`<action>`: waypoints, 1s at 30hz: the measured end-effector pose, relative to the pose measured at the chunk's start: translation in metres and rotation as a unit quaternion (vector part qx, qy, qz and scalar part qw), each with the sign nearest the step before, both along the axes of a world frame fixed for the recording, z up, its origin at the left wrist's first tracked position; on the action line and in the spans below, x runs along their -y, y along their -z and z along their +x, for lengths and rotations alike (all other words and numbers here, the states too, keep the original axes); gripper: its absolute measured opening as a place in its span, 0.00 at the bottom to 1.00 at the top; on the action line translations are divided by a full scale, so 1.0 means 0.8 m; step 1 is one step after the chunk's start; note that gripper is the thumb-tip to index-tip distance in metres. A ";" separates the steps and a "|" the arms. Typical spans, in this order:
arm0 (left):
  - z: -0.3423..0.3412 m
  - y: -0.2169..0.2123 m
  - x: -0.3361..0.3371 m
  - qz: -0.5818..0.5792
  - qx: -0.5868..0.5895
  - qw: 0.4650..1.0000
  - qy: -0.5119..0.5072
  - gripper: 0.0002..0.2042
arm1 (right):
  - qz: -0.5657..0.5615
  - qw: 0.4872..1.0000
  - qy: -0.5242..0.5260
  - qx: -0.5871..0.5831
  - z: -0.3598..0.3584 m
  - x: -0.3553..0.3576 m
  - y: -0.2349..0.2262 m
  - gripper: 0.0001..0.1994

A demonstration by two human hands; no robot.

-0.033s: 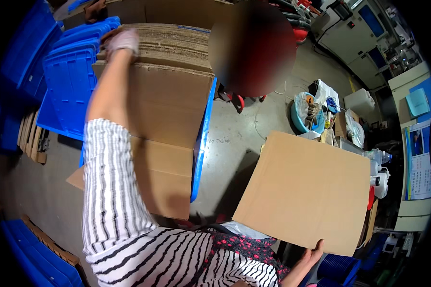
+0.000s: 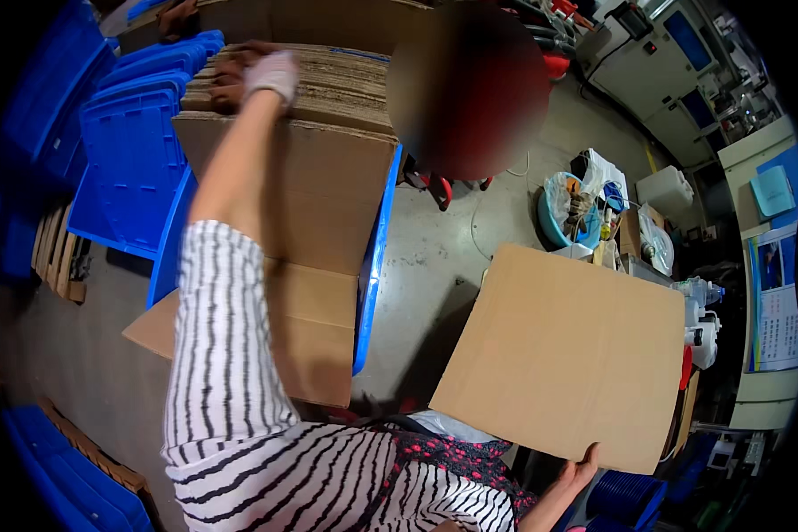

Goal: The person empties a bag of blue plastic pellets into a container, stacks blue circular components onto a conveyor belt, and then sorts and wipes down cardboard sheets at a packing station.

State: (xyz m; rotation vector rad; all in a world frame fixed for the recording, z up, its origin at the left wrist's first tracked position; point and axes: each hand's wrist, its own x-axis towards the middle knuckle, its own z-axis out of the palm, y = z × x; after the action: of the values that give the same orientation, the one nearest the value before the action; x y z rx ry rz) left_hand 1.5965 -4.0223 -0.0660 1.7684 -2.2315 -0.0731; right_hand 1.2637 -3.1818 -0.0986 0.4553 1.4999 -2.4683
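Note:
My left hand [image 2: 255,78], with a white covering over its back and wrist, reaches to the upper left. Its bent fingers are apart and rest on the upper edges of a tightly packed cardboard stack [image 2: 341,87]. In front of that stack stands an opened-out cardboard piece [image 2: 324,182], its lower flap folded toward me. At the lower right, my right hand [image 2: 579,472] grips the near edge of a flat, plain cardboard sheet [image 2: 567,355]; the thumb shows at the edge and the other fingers are hidden underneath.
Blue plastic crates [image 2: 137,160] crowd the left, above a wooden pallet [image 2: 58,248]. A blue edge [image 2: 377,257] runs beside the cardboard. Beyond the sheet are a light-blue basin [image 2: 554,217] of odds and ends and a white jug [image 2: 665,188]. A red, blurred shape [image 2: 483,106] stands ahead.
My left hand has shifted right along the top of the cardboard stack, and its forearm has swung right with it. My right hand and the sheet have stayed in place.

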 end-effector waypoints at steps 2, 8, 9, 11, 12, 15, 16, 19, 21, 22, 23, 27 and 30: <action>-0.129 0.006 -0.060 0.008 -0.030 0.988 0.154 0.18 | 0.008 1.000 -0.018 0.015 0.007 0.024 -0.017 0.22; -0.312 0.000 -0.275 0.079 -0.102 0.865 0.485 0.21 | -0.034 0.998 -0.041 -0.024 -0.003 0.028 -0.013 0.22; -0.305 -0.006 -0.288 0.058 -0.128 0.855 0.499 0.21 | -0.041 0.998 -0.037 -0.020 -0.003 0.022 -0.013 0.22; -0.258 -0.040 -0.309 -0.011 -0.152 0.847 0.510 0.18 | -0.050 0.998 -0.022 0.003 -0.001 0.018 -0.006 0.21; -0.231 -0.032 -0.292 -0.123 -0.170 0.833 0.512 0.15 | -0.053 0.998 -0.017 0.016 -0.001 0.027 -0.007 0.21; -0.096 -0.006 -0.239 -0.407 -0.056 0.813 0.413 0.16 | -0.067 0.996 -0.047 0.019 -0.010 0.008 0.015 0.21; -0.037 0.011 -0.209 -0.353 -0.042 0.868 0.347 0.16 | -0.074 0.995 -0.063 0.011 -0.022 -0.014 0.037 0.21; 0.206 0.084 -0.139 -0.207 -0.015 0.977 -0.043 0.14 | -0.026 0.982 -0.133 -0.135 -0.043 -0.074 0.108 0.22; 0.322 0.115 -0.148 -0.153 -0.132 0.939 -0.278 0.12 | -0.073 0.988 -0.106 -0.086 -0.040 -0.080 0.112 0.22; 0.365 0.133 -0.139 -0.157 -0.172 0.910 -0.343 0.12 | -0.097 0.990 -0.094 -0.050 -0.038 -0.071 0.112 0.22; 0.390 0.132 -0.127 -0.177 -0.188 0.895 -0.364 0.11 | -0.108 0.990 -0.087 0.010 -0.029 -0.037 0.083 0.22; 0.212 0.120 -0.112 -0.149 -0.233 0.925 -0.261 0.15 | -0.094 0.993 -0.058 0.034 -0.014 -0.003 0.044 0.22; -0.026 0.099 -0.163 -0.122 -0.157 0.979 -0.046 0.24 | -0.072 0.995 -0.061 0.026 0.002 0.016 0.028 0.22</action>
State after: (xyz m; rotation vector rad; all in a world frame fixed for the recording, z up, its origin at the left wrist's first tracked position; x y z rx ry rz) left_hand 1.5754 -3.8916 -0.1449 1.6005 -1.8502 -0.0525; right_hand 1.2651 -3.1943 -0.1207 0.3862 1.2804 -2.4280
